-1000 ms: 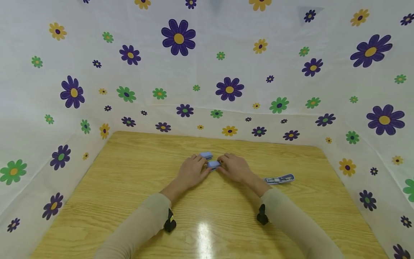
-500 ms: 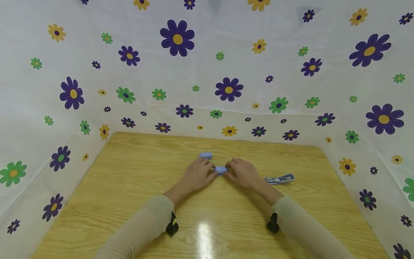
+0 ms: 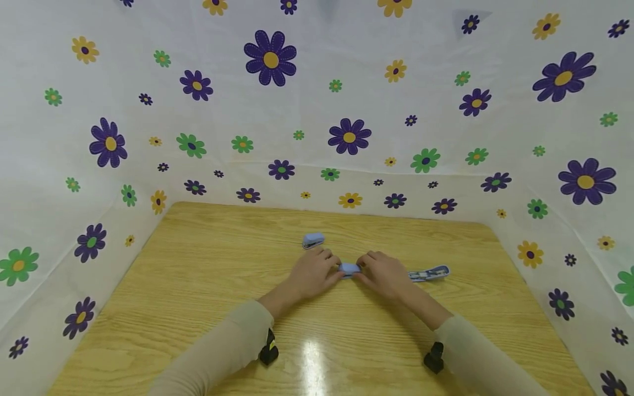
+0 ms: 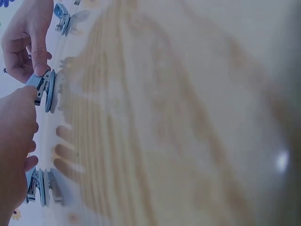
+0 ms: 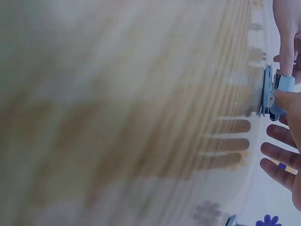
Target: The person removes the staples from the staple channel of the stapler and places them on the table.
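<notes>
A small light-blue stapler [image 3: 349, 269] lies between both hands near the table's middle. My left hand [image 3: 317, 273] pinches its left end, while my right hand [image 3: 385, 275] pinches the right end between thumb and fingers. In the right wrist view the other right fingers [image 5: 281, 155] extend away from the stapler. The left wrist view shows the metal underside and base of this stapler [image 4: 45, 89] side-on, close over the tabletop. Behind my left hand stands a second blue stapler [image 3: 313, 240]. Right of my right hand lies a third stapler [image 3: 430, 273], swung open with its metal inside showing.
The wooden table [image 3: 223, 242] is bounded at the back and sides by a white flower-print cloth [image 3: 297, 110]. A bright light reflection lies on the near tabletop. A black wrist device sits at each cuff.
Both hands have carried the held stapler right and nearer to the body, away from the rear stapler, which is now more exposed. The opened stapler on the right stays put.
</notes>
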### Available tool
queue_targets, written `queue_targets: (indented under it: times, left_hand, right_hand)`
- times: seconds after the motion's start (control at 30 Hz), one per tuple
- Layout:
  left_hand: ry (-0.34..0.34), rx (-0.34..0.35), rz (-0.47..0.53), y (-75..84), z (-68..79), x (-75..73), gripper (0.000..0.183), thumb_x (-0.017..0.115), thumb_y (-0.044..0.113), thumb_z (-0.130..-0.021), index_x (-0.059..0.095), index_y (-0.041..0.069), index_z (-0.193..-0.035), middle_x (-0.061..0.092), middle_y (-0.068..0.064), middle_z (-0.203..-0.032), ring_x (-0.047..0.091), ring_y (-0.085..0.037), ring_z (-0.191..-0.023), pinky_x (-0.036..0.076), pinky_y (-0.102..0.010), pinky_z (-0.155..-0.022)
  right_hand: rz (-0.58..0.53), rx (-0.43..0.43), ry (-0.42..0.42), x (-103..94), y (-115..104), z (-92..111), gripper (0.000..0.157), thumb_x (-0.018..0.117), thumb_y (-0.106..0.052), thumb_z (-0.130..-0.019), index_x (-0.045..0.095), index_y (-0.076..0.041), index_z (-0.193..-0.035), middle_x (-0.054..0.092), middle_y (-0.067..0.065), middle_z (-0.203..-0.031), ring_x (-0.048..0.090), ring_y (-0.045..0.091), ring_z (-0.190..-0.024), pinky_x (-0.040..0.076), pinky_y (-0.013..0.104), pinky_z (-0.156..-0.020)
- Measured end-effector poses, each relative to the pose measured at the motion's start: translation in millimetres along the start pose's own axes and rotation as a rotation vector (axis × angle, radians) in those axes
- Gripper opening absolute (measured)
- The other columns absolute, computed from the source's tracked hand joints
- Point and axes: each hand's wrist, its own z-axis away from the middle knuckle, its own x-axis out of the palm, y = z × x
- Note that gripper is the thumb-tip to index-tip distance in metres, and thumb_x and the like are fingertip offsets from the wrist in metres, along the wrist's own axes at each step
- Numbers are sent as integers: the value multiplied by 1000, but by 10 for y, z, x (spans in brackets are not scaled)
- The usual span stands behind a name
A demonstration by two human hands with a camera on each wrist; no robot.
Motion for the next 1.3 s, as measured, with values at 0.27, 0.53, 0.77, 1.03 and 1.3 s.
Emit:
queue_targets:
  times: [0.27,0.53,0.77,1.03,1.3]
  left_hand:
    - [-38,20,-12,85,-12,30,35,55,51,-108,74,23,-119,70,6,-107,61,-12,-95,53,-28,-88]
    - [-57,12,-1,133,-36,19,35,55,50,-108,73,23,-121,70,5,-109,62,-12,-97,53,-28,-89]
    - [-137,-106,101,175,-22,-8,45,60,57,-104,70,20,-127,70,1,-124,63,-18,-117,53,-38,-103]
    - [-140,-200,235,219,-7,28,47,69,55,-99,70,17,-127,69,-2,-126,60,-22,-118,50,-45,-105]
    - [-108,-222,238,226,-9,52,37,69,52,-99,75,22,-120,69,0,-122,60,-22,-118,48,-48,-105]
  right_hand:
    - [1,-2,-15,-69,15,134,29,75,-39,-98,73,-13,-111,74,0,-104,70,17,-90,59,33,-74]
    - [-1,-8,21,-48,53,179,29,76,-39,-97,73,-14,-111,74,0,-103,71,17,-91,60,33,-74]
    - [-188,37,57,-15,63,193,35,79,-35,-95,73,-10,-119,75,3,-107,74,19,-94,62,35,-77]
    - [-507,112,52,71,78,190,37,82,-26,-93,72,-7,-123,76,4,-109,73,19,-98,61,33,-84]
    - [-588,108,22,119,123,119,36,84,-23,-91,74,-9,-122,77,5,-113,70,17,-100,57,26,-83]
